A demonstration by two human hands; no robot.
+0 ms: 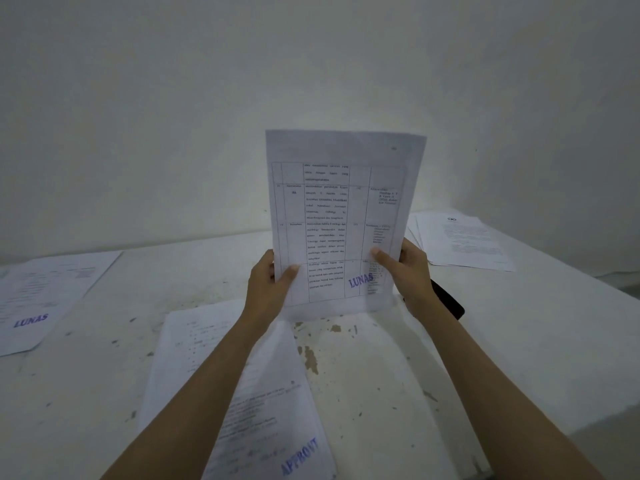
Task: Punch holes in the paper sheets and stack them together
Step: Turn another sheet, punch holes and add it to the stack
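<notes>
I hold a small bundle of printed paper sheets (337, 216) upright above the table, its bottom edge lifted off the surface. The front sheet carries a table of text and a blue "LUNAS" stamp. My left hand (268, 285) grips the lower left edge, thumb on the front. My right hand (405, 271) grips the lower right edge the same way. A dark object (450, 303), possibly the hole punch, lies behind my right wrist and is mostly hidden.
On the worn white table (381, 358), a stack with an "APPROVE" stamp (242, 393) lies under my left forearm. Another stamped sheet (41, 296) lies at far left, and a pile (460, 240) at back right. A white wall stands close behind.
</notes>
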